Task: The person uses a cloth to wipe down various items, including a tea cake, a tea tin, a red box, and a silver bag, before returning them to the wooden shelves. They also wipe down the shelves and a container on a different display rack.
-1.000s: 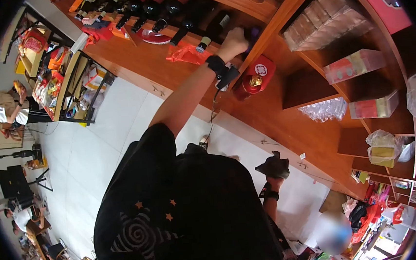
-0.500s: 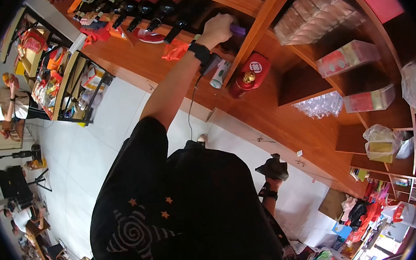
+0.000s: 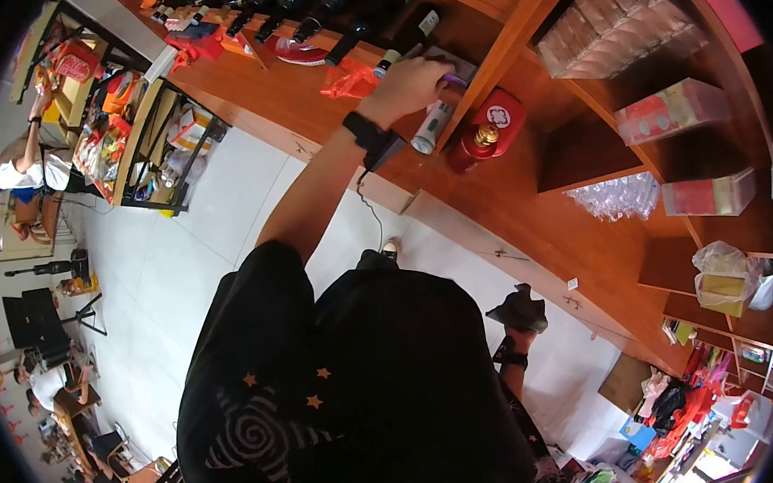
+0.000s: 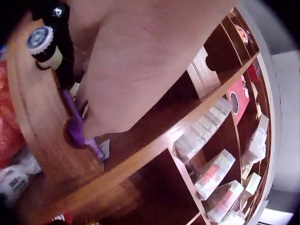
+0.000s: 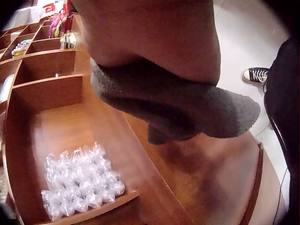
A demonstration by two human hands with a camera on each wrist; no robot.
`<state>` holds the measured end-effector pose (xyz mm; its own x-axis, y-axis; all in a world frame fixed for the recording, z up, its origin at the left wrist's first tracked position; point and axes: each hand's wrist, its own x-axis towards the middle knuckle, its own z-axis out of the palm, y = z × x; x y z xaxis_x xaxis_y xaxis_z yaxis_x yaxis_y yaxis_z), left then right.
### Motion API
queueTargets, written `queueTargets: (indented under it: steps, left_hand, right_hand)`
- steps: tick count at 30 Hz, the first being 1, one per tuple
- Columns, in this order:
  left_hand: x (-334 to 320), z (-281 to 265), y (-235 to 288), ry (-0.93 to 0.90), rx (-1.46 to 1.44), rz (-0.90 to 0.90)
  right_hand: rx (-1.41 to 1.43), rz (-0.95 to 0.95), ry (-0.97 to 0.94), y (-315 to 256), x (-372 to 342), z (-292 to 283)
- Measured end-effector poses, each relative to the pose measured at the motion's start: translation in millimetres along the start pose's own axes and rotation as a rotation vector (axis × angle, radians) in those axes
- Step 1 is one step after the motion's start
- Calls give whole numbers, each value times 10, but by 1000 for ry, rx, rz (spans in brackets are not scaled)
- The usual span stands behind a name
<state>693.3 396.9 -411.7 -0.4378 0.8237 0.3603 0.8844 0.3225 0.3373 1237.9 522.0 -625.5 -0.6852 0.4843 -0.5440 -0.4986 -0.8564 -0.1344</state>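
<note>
In the head view my left hand point(image 3: 406, 90) is at the front of the wine shelf, next to an upright divider. Its fingers grip a thin purple object point(image 4: 77, 124) at the notched wooden rail point(image 4: 40, 108); most of it is hidden by the hand. A dark wine bottle point(image 3: 415, 32) lies just behind the hand. Beside the fingers is a white cylinder with a green-grey end point(image 3: 432, 127). My right hand point(image 3: 523, 341) holds a crumpled dark grey cloth point(image 5: 187, 110) low in front of the counter; the cloth hides its fingers.
A red bottle with a gold top point(image 3: 479, 146) stands by a red box point(image 3: 499, 119) right of the divider. Clear plastic-wrapped balls point(image 5: 82, 183) sit in a compartment. A red bag point(image 3: 351, 79) lies near the bottles. Another person point(image 3: 31, 169) stands by a far rack.
My left hand has drawn the purple object toward the shelf's front edge. The white cylinder has come into view beside the hand. My right hand keeps the cloth in nearly the same place.
</note>
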Motion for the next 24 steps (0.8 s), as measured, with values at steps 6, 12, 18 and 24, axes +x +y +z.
queueTargets:
  steps: [6,12,18,24]
  left_hand:
    - [-100,199,9,359,109,107]
    - [-151,-49,195,-202,45,-233]
    - [-200,181,33,232,-28,43]
    - [-290,193,261,397,6,104]
  right_hand:
    - [-109,-29,5,-49,153,-182]
    - [-216,64,-3,46,168,-31]
    - [-332,-31,-41,37,89,5]
    - [-349,-181,8,-43,-239,-81]
